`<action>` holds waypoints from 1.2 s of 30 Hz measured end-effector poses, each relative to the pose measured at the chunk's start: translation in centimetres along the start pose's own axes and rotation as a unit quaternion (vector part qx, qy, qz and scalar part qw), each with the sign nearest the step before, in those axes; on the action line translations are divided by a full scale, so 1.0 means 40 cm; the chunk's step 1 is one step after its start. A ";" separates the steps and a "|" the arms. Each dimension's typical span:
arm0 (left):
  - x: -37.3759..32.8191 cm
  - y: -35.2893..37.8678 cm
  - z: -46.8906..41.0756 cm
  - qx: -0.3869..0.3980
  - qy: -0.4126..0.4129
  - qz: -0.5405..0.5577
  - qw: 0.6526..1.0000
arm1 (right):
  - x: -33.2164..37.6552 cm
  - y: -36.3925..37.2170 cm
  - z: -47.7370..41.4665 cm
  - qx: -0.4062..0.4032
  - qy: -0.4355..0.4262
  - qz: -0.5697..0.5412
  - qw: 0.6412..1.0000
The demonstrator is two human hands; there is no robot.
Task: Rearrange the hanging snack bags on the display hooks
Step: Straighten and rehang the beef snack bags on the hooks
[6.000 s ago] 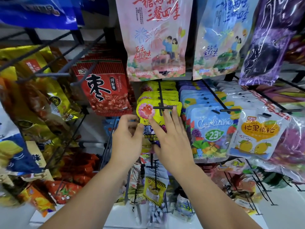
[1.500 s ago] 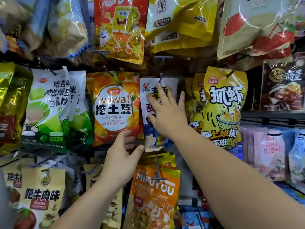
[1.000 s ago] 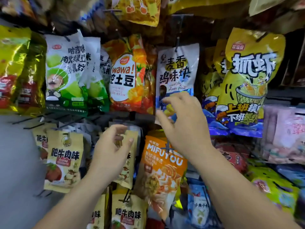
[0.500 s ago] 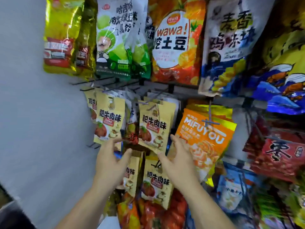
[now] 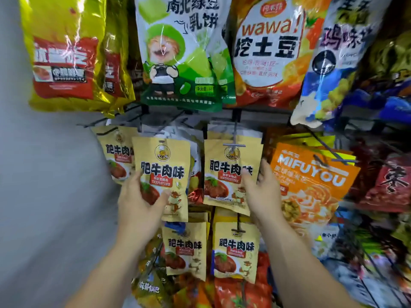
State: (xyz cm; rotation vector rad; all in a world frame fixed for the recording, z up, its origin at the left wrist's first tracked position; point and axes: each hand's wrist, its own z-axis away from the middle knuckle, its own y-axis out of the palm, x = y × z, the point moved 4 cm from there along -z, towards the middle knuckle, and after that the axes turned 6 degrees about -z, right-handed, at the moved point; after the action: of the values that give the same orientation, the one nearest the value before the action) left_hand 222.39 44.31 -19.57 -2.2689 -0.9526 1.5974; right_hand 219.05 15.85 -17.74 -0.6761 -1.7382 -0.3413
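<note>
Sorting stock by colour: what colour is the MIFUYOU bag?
Orange with white lettering; the MIFUYOU bag shows best in the head view.

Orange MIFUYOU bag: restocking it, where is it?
Head view, right of centre: the orange MIFUYOU bag hangs just right of the right hand, below the white-and-blue bag.
</note>
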 end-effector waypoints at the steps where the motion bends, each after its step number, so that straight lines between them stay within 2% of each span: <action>1: 0.008 0.000 -0.016 0.011 0.003 0.006 1.000 | 0.004 0.006 -0.002 -0.023 -0.006 -0.009 1.000; 3: 0.024 0.004 -0.038 0.030 0.005 0.026 0.999 | 0.006 0.014 0.003 -0.066 -0.009 -0.015 0.998; 7: 0.045 0.001 -0.070 0.021 0.001 0.034 0.999 | 0.020 0.020 0.013 -0.131 -0.048 0.080 0.987; 18: 0.057 -0.008 -0.122 0.009 -0.049 0.189 0.981 | 0.041 0.044 0.043 -0.095 -0.084 0.087 0.988; 24: 0.046 -0.015 -0.119 0.065 -0.052 0.259 0.962 | 0.066 0.022 0.133 -0.077 -0.067 0.052 0.993; 31: 0.013 -0.076 -0.078 0.090 -0.020 0.268 0.959 | 0.151 0.005 0.236 -0.068 -0.063 0.017 0.996; 33: 0.007 -0.092 -0.068 0.096 -0.013 0.263 0.960 | 0.163 0.008 0.259 -0.043 -0.057 0.005 0.997; 36: 0.008 -0.104 -0.050 0.114 -0.003 0.253 0.961 | 0.152 0.028 0.281 0.020 0.000 -0.071 0.997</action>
State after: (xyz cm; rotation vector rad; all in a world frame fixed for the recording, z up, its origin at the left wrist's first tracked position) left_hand 222.66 48.08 -16.90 -2.4594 -0.1664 1.7840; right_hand 209.98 24.58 -15.20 -0.5242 -1.7934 -0.4024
